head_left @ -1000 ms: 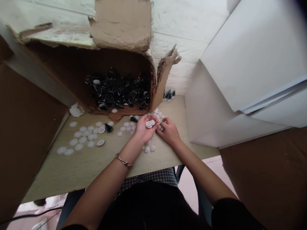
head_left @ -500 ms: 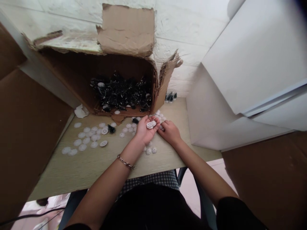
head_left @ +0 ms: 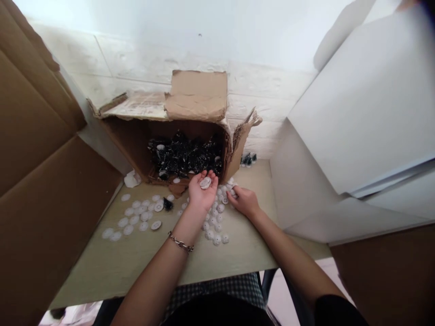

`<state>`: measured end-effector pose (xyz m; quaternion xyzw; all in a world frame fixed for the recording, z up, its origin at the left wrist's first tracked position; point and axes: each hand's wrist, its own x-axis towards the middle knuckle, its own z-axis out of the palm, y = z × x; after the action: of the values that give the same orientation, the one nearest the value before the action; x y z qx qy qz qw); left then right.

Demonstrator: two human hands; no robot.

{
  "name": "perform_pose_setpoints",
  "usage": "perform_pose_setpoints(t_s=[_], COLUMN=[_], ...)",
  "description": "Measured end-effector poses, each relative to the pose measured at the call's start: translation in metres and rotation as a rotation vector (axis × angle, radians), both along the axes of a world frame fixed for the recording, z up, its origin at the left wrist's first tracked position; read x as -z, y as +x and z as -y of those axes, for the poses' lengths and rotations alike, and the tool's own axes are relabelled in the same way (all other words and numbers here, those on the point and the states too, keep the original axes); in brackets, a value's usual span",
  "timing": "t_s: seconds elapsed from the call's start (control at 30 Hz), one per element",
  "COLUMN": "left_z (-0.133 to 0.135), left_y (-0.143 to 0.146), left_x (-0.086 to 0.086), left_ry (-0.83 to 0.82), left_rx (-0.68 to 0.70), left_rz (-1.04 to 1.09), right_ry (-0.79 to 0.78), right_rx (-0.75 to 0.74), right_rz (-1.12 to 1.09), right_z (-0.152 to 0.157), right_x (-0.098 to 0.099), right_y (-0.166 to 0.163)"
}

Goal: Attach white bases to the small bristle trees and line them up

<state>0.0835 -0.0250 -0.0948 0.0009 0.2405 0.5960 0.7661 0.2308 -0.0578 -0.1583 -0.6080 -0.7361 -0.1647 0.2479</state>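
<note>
White wall (head_left: 265,106) at back, pale table (head_left: 163,265) below, torn cardboard box (head_left: 199,95) w/ dark mini trees (head_left: 185,154) inside. L hand (head_left: 203,192) palm-up, cupped, holding white discs (head_left: 205,183) by the box's front edge. R hand (head_left: 246,201) nearby, fingers curled at loose discs (head_left: 213,222) on the table; can't tell if it's gripping any. More discs spread further L, w/ 1 lone tree (head_left: 167,204) beside 'em.

Saw a pale tabletop (head_left: 125,262) bearing a torn cardboard box (head_left: 197,102). White discs (head_left: 144,216) lay before the box, a small dark tree (head_left: 167,204) among them; left of box, white scrap (head_left: 132,179); right of box, more trees (head_left: 248,159).
</note>
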Motion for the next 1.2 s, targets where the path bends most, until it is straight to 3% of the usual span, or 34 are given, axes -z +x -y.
perform_pose_setpoints(t_s=[0.1,0.23,0.5,0.6,0.73,0.93,1.1,1.2], left_z=[-0.009,-0.017,-0.017,-0.014,-0.011,-0.012,-0.014,-0.013], left_y=[0.005,0.004,-0.015,-0.016,-0.015,-0.016,-0.015,-0.015], left_x=[-0.005,-0.006,0.001,0.0,-0.005,-0.006,-0.002,-0.005], left_ry=[0.004,0.02,0.03,0.073,0.06,0.13,0.117,0.124], left_rx=[-0.09,-0.078,-0.036,-0.023,-0.005,-0.098,-0.112,-0.081], left_rz=[-0.004,0.039,0.03,0.011,-0.031,-0.02,-0.039,-0.04], right_ry=[0.024,0.033,0.116,0.111,0.073,-0.017,0.015,0.05], right_rx=[-0.01,-0.021,-0.216,-0.255,-0.268,-0.357,-0.503,-0.507], right_rz=[-0.07,-0.267,-0.644,-0.703,-0.731,-0.581,-0.437,-0.426], right_z=[-0.002,-0.001,-0.014,-0.03,-0.047,-0.048,-0.046,-0.045], right_x=[-0.001,-0.013,-0.082,-0.097,-0.094,-0.076,-0.071,-0.074], right_y=[0.001,-0.002,-0.058,-0.082,-0.1,-0.105,-0.102,-0.102])
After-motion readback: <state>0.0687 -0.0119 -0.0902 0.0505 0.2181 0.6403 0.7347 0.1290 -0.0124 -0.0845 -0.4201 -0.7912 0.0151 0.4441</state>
